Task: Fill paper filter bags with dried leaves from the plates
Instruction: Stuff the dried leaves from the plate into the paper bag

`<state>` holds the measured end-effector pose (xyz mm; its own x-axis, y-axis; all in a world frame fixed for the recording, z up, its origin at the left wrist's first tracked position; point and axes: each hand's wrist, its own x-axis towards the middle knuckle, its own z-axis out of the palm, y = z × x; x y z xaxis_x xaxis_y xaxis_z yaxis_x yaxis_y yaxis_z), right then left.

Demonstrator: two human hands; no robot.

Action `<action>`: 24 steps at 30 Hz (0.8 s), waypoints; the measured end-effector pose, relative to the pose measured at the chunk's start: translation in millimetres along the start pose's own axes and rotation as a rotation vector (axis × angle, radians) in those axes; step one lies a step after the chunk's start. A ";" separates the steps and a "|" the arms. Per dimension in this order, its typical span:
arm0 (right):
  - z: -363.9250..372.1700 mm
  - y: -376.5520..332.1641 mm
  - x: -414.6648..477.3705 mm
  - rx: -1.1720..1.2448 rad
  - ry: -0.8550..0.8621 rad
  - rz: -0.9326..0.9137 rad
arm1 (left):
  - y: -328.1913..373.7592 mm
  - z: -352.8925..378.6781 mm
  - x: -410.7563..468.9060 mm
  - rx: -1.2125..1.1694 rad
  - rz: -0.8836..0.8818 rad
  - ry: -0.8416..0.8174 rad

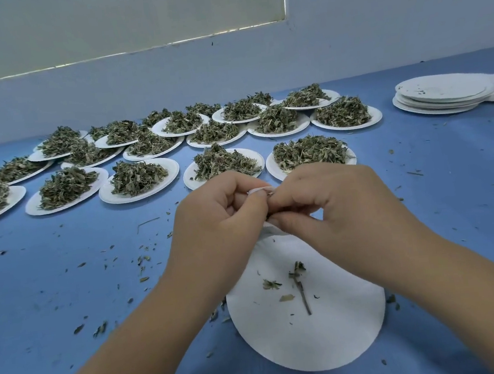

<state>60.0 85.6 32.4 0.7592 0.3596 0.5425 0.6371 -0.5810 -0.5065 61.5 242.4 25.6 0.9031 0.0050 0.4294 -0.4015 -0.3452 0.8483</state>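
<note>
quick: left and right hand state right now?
Left hand: closed, pinching the paper filter bag.
Right hand: closed, pinching the same bag's top edge.

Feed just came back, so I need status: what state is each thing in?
Bag: pinched by both hands, contents hidden.
Left hand: pinching bag.
Right hand: pinching bag.
Near plate: nearly empty, stem and crumbs left.
Far plates: heaped with leaves.
Stack: empty plates, piled.
Table: strewn with leaf bits.
</note>
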 end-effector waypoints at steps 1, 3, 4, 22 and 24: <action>-1.2 0.9 -0.2 0.028 -0.012 0.022 | -0.4 -0.6 0.5 -0.003 -0.002 0.002; -2.3 2.8 0.0 0.055 0.018 0.055 | -0.5 -1.7 1.7 -0.017 -0.005 0.008; -2.3 3.2 0.6 0.049 0.044 0.063 | -0.5 -1.9 2.1 -0.022 -0.005 0.010; 10.1 2.9 0.4 0.056 0.190 0.090 | -2.0 -9.0 1.4 -0.123 -0.041 -0.031; 14.4 5.0 3.7 0.134 0.193 0.234 | -1.5 -9.0 1.2 -0.126 -0.052 -0.052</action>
<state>67.9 94.5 22.2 0.8558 0.0751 0.5119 0.4703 -0.5252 -0.7092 61.8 251.4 27.7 0.9285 -0.0296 0.3702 -0.3670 -0.2250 0.9026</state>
